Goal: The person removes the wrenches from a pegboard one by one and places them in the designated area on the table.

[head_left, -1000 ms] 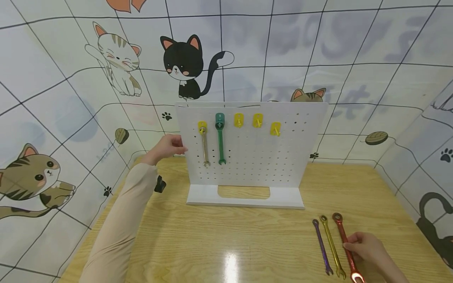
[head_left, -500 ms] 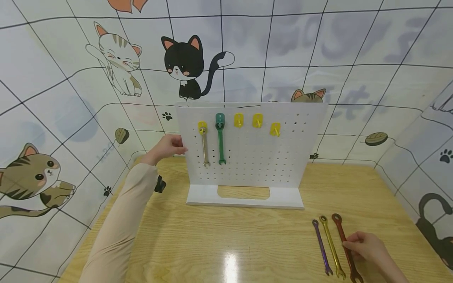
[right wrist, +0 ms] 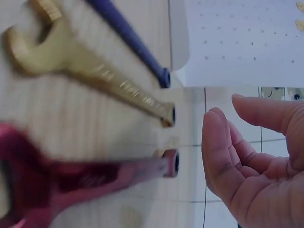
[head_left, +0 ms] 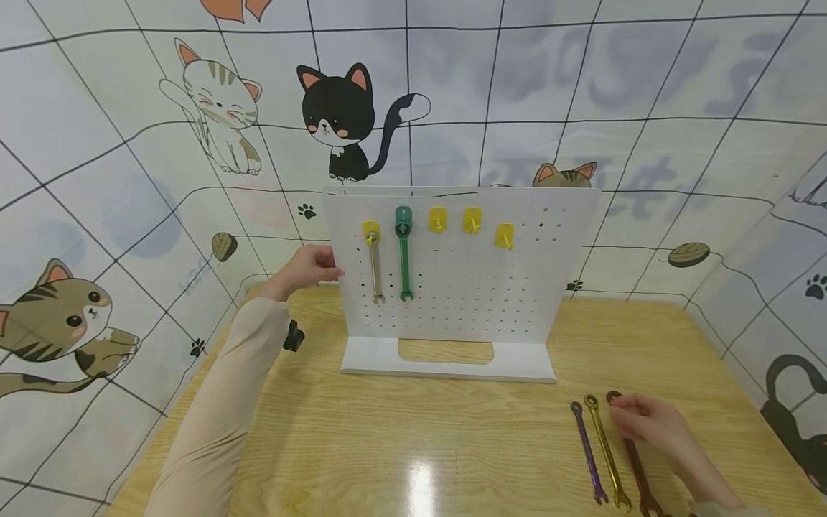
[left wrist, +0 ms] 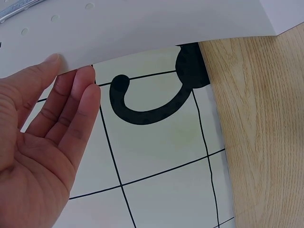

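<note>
My left hand pinches the left edge of a white pegboard; in the left wrist view its thumb lies on the front and its fingers behind. A silver wrench and a green wrench hang from hooks on the board. At the right, my right hand hovers over a red wrench, hiding part of it. The right wrist view shows thumb and fingers apart, holding nothing. A yellow wrench and a purple wrench lie beside the red one.
Three yellow hooks on the board carry nothing. The board stands on a white base on the wooden table. A small black object lies near the left forearm. Cat-patterned walls enclose the table's back and sides.
My right hand has let go of the red wrench's handle and moved up and slightly left over it. The left hand stays on the pegboard's edge.
</note>
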